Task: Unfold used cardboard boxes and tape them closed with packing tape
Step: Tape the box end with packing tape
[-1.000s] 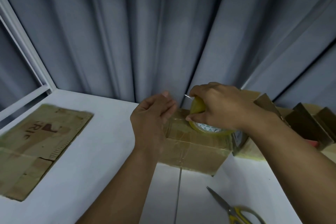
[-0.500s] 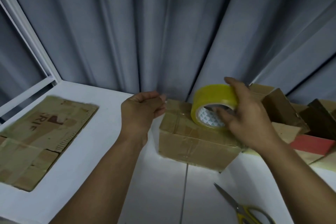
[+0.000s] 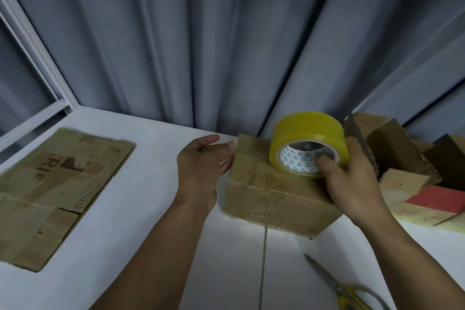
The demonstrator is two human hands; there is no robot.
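moved: tape roll (image 3: 308, 143) tipped up higher on cardboard box (image 3: 264, 191)
right hand (image 3: 352, 178): grips tape roll, thumb in core
left hand (image 3: 201, 163): loose, at box end

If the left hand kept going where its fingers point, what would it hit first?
Probably the left end of the cardboard box, just ahead of the left hand; whether they touch is unclear.

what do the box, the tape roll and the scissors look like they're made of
Box: brown cardboard, matte; its faces are creased, with shiny clear tape strips across them. Tape roll: glossy yellow-tinted plastic film, judging by its sheen; the white printed core looks like card. Scissors: dull grey blades, likely metal; yellow handles, probably plastic.
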